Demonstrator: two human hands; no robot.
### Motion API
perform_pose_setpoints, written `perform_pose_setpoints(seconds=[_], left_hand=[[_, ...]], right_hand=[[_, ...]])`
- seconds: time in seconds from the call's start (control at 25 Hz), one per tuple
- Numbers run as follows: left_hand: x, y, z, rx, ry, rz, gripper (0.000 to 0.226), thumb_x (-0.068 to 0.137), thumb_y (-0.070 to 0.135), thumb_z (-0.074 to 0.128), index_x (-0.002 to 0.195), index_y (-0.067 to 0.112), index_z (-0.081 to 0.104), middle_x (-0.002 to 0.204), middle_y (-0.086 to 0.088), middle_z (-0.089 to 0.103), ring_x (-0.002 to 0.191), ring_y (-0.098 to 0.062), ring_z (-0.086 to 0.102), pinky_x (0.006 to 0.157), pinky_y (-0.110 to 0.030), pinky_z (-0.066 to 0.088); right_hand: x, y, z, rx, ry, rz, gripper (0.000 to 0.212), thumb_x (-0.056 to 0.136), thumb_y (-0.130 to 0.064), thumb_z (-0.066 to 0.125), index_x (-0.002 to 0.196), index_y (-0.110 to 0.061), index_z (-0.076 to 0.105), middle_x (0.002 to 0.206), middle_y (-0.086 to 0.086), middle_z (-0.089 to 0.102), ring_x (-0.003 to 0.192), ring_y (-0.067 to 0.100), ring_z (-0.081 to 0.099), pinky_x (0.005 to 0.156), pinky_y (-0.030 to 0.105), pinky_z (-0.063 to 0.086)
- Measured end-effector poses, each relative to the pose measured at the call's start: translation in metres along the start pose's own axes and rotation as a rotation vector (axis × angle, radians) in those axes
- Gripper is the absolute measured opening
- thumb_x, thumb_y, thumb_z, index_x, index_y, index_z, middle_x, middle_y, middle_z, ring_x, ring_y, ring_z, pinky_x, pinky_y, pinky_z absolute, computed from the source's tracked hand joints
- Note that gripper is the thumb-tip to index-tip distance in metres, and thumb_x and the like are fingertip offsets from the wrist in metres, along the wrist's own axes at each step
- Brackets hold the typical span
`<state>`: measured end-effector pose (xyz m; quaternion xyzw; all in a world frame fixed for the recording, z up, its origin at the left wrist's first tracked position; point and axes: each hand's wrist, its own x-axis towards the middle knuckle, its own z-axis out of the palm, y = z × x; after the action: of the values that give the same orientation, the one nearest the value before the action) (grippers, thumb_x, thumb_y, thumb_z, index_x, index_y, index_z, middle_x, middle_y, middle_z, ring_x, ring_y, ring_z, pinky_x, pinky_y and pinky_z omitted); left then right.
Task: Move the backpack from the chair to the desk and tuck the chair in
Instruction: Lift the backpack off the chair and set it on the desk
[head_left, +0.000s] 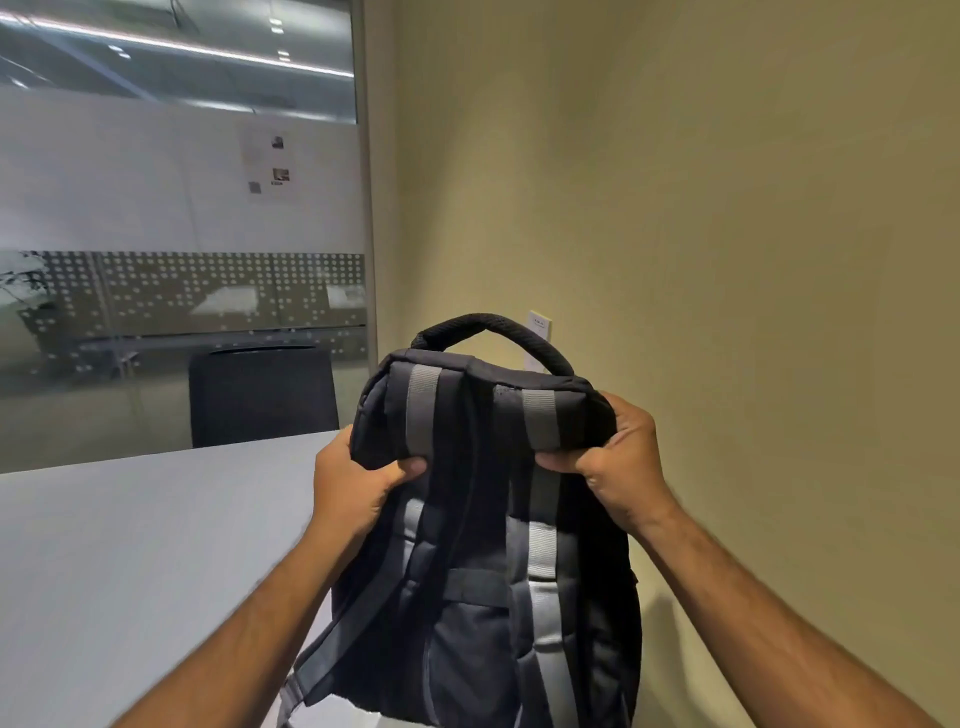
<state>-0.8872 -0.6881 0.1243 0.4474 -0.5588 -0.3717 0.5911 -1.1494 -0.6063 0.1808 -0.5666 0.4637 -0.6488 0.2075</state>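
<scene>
A black backpack (483, 613) with grey shoulder straps hangs upright in front of me, its strap side toward me and its carry handle arched on top. My left hand (358, 486) grips its upper left corner. Its upper right corner is clamped in my right hand (623, 462). The bag is lifted in the air by the right end of the pale grey desk (145, 545), its lower left part overlapping the desk's edge in view. The chair it came from is out of view.
A dark chair (262, 395) stands at the far side of the desk, against a frosted glass partition (182, 291). A beige wall (727, 234) runs close on the right, with a white wall plate (540, 327) behind the bag's handle.
</scene>
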Motion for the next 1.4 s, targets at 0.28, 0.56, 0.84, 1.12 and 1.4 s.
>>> perform_pose_setpoints(seconds=[0.28, 0.56, 0.84, 1.12, 1.4], left_hand=[[0.159, -0.036, 0.036, 0.137, -0.126, 0.032, 0.052, 0.058, 0.013, 0.098, 0.103, 0.019, 0.073, 0.100, 0.001, 0.078, 0.094, -0.021, 0.072, 0.081, -0.041, 0.060], [0.274, -0.065, 0.089, 0.313, -0.270, 0.041, 0.062, 0.057, 0.005, 0.097, 0.109, 0.012, 0.065, 0.110, -0.009, 0.073, 0.101, -0.030, 0.067, 0.090, -0.051, 0.058], [0.323, -0.108, 0.138, 0.373, -0.359, 0.071, 0.053, 0.056, -0.007, 0.091, 0.084, 0.024, 0.059, 0.083, 0.007, 0.065, 0.077, -0.016, 0.061, 0.076, -0.043, 0.058], [0.338, -0.149, 0.164, 0.375, -0.482, 0.003, 0.060, 0.059, -0.005, 0.093, 0.105, 0.013, 0.060, 0.104, -0.008, 0.067, 0.100, -0.033, 0.063, 0.086, -0.047, 0.059], [0.323, -0.167, 0.169, 0.378, -0.608, -0.050, 0.072, 0.075, 0.002, 0.087, 0.135, 0.014, 0.050, 0.138, -0.012, 0.060, 0.130, -0.034, 0.053, 0.109, -0.048, 0.042]], right_hand=[[0.089, 0.074, 0.045, 0.002, 0.072, 0.042, 0.057, 0.059, 0.028, 0.083, 0.088, -0.021, 0.074, 0.080, -0.016, 0.080, 0.075, 0.001, 0.074, 0.068, 0.017, 0.058], [0.124, 0.144, 0.099, -0.203, 0.282, 0.120, 0.037, 0.065, 0.008, 0.092, 0.089, -0.009, 0.070, 0.088, 0.009, 0.076, 0.085, 0.030, 0.072, 0.077, 0.045, 0.062], [0.126, 0.192, 0.135, -0.346, 0.372, 0.129, 0.034, 0.069, -0.002, 0.095, 0.089, -0.016, 0.070, 0.080, -0.026, 0.068, 0.074, -0.004, 0.067, 0.066, 0.018, 0.060], [0.128, 0.215, 0.139, -0.427, 0.418, 0.198, 0.037, 0.073, -0.003, 0.093, 0.087, -0.023, 0.066, 0.082, -0.003, 0.074, 0.075, 0.010, 0.069, 0.064, 0.021, 0.060], [0.125, 0.232, 0.121, -0.393, 0.482, 0.333, 0.038, 0.067, -0.003, 0.095, 0.084, -0.018, 0.065, 0.074, -0.008, 0.072, 0.067, 0.004, 0.067, 0.053, 0.009, 0.050]])
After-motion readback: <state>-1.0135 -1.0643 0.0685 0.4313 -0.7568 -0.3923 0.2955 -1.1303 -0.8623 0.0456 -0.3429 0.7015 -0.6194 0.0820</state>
